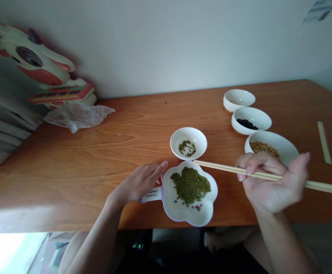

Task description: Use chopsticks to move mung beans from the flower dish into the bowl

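Observation:
A pair of wooden chopsticks [225, 166] lies across my right hand [271, 180], which is closed round them with the thumb raised. Their tips sit by the far rim of a white flower-shaped dish [168, 207] with a purple edge. Green mung beans [190, 184] are heaped in that dish. My left hand [143, 180] is at the dish's labelled handle [152, 195], its fingers bent against the left rim. Just beyond the dish stands a round white bowl [203, 144] with a few mung beans [187, 148] at its bottom. Nothing shows between the chopstick tips.
At the right, three white bowls stand in a row: one with tan beans or nuts [263, 148], one with dark pieces [246, 123], and a far bowl [239, 99]. A pale strip [324, 142] lies beyond. Back left are a cow toy [51, 72] and a plastic bag [79, 115].

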Demonstrator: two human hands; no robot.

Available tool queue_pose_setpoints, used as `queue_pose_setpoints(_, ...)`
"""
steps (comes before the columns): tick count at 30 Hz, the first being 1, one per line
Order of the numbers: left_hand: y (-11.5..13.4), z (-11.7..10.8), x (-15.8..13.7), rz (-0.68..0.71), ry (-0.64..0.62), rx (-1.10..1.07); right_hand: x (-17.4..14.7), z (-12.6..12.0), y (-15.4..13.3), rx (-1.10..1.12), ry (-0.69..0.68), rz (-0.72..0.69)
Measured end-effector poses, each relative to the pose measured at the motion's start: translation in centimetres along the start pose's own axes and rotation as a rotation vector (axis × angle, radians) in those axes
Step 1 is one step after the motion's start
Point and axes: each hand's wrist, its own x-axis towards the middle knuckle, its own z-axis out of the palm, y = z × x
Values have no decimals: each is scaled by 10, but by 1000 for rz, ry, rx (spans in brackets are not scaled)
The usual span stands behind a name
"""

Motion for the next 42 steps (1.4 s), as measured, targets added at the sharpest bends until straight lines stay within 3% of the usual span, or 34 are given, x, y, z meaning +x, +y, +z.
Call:
queue_pose_setpoints(1, -1, -2, -2, -111, -59, -89, -5, -1, 1, 21, 12, 30)
queue_pose_setpoints(4, 0, -2, -13, -206, -62, -197, -29, -4, 10, 89, 120, 112)
queue_pose_setpoints(7, 4, 10, -34, -248, 89, -302, -55, -7, 19, 133, 191, 169)
queue_pose_setpoints(11, 7, 37, -63, -201, 403, -241, -69, -7, 25, 175, 234, 201)
queue_pose_setpoints(15, 8, 52, -74, -185, 538, -167, -65, -7, 28, 197, 255, 208)
queue_pose_setpoints(19, 9, 52, -69, -211, 489, -83, -65, -7, 32, 199, 246, 193)
queue_pose_setpoints(29, 9, 48, -68, -223, 464, -112, -62, -10, 37, 206, 258, 165)
queue_pose_setpoints(42, 13, 50, -69, -242, 436, -131, -62, -18, 38, 197, 171, 210)
